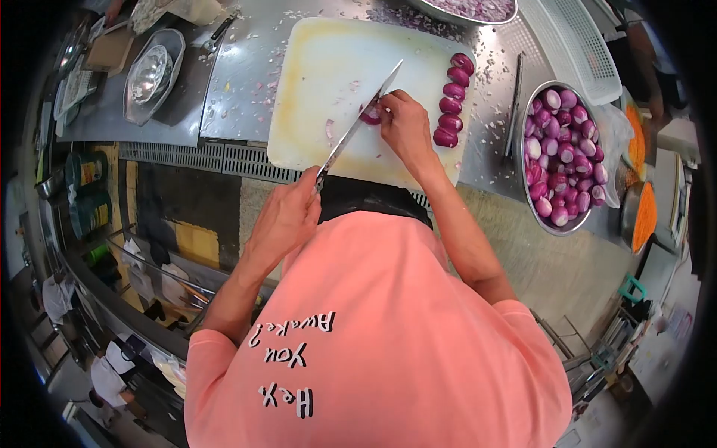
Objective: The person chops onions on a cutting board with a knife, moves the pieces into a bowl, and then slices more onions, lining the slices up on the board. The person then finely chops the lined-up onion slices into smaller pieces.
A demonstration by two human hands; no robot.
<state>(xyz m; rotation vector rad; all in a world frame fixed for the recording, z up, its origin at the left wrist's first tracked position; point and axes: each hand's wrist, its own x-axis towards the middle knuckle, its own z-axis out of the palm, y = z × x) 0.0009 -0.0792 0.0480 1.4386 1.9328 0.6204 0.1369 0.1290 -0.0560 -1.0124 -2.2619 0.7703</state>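
Note:
My left hand (281, 218) is wrapped round the handle of a kitchen knife (345, 143), whose long blade slants up to the right over the white cutting board (314, 89). My right hand (405, 123) has its fingertips pinched on a piece of red onion (370, 115) just beside the blade. Part of that piece is hidden behind the fingers and knife. Along the board's right side, several peeled red onions (451, 106) lie in a column. Small onion scraps are scattered on the board.
To the right, a metal bowl (525, 183) holds many peeled red onions, with a white plastic basket (575, 48) behind it. A bowl of chopped onion (474, 9) stands at the back. Shredded orange food (644, 216) sits far right. Another metal bowl (149, 73) is at left.

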